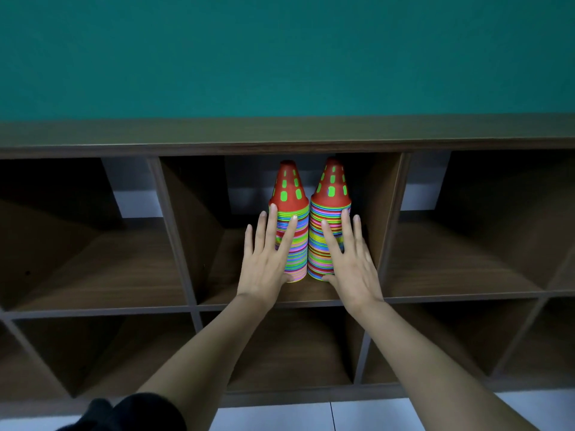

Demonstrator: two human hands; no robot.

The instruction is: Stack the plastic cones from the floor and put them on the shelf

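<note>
While the left stack (299, 247) and right stack (318, 241) of many-coloured plastic cones, each topped red with green slots, stand touching in the shelf's (280, 136) middle upper cubby, my left grip (264, 262) and right grip (353, 262) press on them, fingers straight, clasping nothing. Bare board (225, 275) shows either side, up to the dividers (392, 219).

No text, label, brand, number or sign can be read anywhere.
</note>
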